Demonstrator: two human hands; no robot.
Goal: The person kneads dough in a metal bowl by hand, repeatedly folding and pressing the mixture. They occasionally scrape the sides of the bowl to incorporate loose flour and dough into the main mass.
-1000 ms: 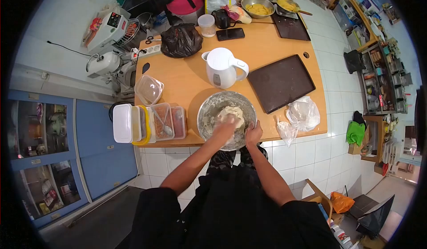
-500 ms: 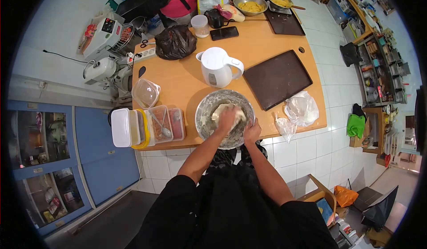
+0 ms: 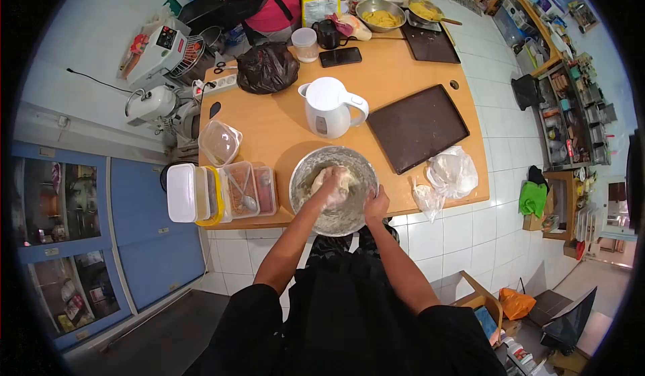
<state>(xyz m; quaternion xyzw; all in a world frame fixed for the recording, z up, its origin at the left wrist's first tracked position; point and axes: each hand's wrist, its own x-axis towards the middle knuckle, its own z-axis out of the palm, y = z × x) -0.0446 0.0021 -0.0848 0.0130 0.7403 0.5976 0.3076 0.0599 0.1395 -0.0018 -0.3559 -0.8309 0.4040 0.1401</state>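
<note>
A metal bowl (image 3: 349, 220) with flour-coated inner walls stands at the table's front edge. Pale dough (image 3: 344, 173) lies inside it. My left hand (image 3: 328, 189) reaches into the bowl and touches the dough; its fingers are blurred and partly hidden. At the bowl's right side, my right hand (image 3: 377, 204) grips the rim, fingers closed around it. Just behind the bowl is a white kettle (image 3: 325, 110).
Plastic containers (image 3: 240, 189) stand left of the bowl. To the right are a dark tray (image 3: 420, 127) and plastic bags (image 3: 451, 173). A black bag (image 3: 267, 68) and phone (image 3: 340, 57) lie farther back. Another person (image 3: 272, 3) is beyond the table's far left.
My left hand and the dough have shifted left within the bowl. The bowl appears slightly lower in view, along with the kettle and table items. My right hand still holds the rim.
</note>
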